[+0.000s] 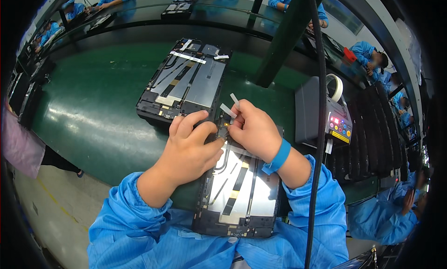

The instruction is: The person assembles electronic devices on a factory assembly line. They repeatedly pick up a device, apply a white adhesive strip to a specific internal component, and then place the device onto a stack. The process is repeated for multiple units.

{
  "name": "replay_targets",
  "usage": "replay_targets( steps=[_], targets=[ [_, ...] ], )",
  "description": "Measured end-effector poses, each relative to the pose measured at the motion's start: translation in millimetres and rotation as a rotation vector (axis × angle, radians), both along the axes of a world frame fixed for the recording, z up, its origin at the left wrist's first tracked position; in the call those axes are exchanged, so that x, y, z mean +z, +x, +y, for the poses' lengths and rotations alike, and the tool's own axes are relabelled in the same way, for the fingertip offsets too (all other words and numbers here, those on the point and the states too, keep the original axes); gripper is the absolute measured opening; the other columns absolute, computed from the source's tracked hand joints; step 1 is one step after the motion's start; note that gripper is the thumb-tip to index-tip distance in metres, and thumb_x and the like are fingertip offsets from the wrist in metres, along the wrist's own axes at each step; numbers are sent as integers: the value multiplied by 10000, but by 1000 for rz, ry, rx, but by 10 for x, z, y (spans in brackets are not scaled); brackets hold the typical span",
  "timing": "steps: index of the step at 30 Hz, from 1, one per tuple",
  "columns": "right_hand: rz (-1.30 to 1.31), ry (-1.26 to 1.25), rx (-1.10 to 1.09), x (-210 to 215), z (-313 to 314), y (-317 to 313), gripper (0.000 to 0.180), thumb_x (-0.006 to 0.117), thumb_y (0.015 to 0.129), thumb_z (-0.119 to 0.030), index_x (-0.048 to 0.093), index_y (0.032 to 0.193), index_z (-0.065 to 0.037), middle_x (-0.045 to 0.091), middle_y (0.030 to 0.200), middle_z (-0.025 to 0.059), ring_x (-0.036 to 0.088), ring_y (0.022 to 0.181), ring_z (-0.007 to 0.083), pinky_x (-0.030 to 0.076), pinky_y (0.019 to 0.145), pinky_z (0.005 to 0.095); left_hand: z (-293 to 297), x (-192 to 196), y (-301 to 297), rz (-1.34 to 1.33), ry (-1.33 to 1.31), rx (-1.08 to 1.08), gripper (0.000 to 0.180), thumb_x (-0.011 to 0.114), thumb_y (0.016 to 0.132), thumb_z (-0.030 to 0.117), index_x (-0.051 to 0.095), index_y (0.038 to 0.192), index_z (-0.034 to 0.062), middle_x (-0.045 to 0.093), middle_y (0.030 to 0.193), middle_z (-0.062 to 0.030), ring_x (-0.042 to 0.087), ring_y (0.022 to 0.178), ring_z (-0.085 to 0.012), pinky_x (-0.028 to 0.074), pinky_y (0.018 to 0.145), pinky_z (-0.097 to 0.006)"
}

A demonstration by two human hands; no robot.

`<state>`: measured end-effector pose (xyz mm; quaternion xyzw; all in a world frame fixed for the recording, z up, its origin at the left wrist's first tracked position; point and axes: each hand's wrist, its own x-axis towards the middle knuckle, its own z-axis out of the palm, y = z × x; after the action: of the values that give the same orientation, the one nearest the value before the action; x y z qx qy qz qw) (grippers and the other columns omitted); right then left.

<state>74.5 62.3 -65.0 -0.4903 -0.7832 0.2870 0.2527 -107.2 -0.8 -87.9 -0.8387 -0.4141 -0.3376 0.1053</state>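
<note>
In front of me, an opened tablet (231, 185) shows its silvery battery plates, black cables and a white tape strip across its upper part. My right hand (256, 131) pinches short whitish tape strips (228, 110) over the tablet's far end; two strips stick out past the fingers. My left hand (186, 150) is at the far left corner, fingers bent, thumb and forefinger close together on the tablet's top. Whatever lies between those fingertips is hidden. Beyond my hands rests a stack of similar opened tablets (200, 83), taped near its far end.
A grey tape dispenser (309, 110) with lit buttons and a white tape roll (334, 87) stands at right, beside a row of black trays (368, 134). A dark post (284, 45) rises from the green table (93, 101). A black cable (320, 83) hangs at right. Blue-clad people work around.
</note>
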Motion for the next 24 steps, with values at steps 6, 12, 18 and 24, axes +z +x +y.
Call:
replay_targets(
  steps=[6,12,18,24],
  targets=[
    [-8,24,-3,-5,-16,11,246,643,740,-67,536,958,-31,620,704,98,636,670,271,498,621,371,9,-47,-11,-58,-5,-14,186,739,660,239,715,833,177,556,993,-10,443,1144,-270,324,912,-455],
    [-50,28,31,32,-29,8,240,636,751,-47,530,966,-31,618,742,117,638,705,288,498,632,375,9,-62,-10,-86,-8,-12,204,743,643,239,713,828,158,555,1002,-22,441,1146,-281,336,918,-457],
    [-27,88,75,1,-58,46,232,631,776,-20,518,979,-17,619,808,152,643,757,314,504,666,378,23,-13,16,-80,-44,-7,262,734,633,188,723,893,151,554,1106,-63,407,1192,-351,346,966,-484],
    [-8,67,76,21,-55,65,212,623,779,-20,514,960,-12,622,812,162,642,781,326,504,682,382,52,42,15,69,-90,-12,307,692,685,197,710,989,160,521,1257,-72,323,1314,-374,280,1025,-528]
  ],
)
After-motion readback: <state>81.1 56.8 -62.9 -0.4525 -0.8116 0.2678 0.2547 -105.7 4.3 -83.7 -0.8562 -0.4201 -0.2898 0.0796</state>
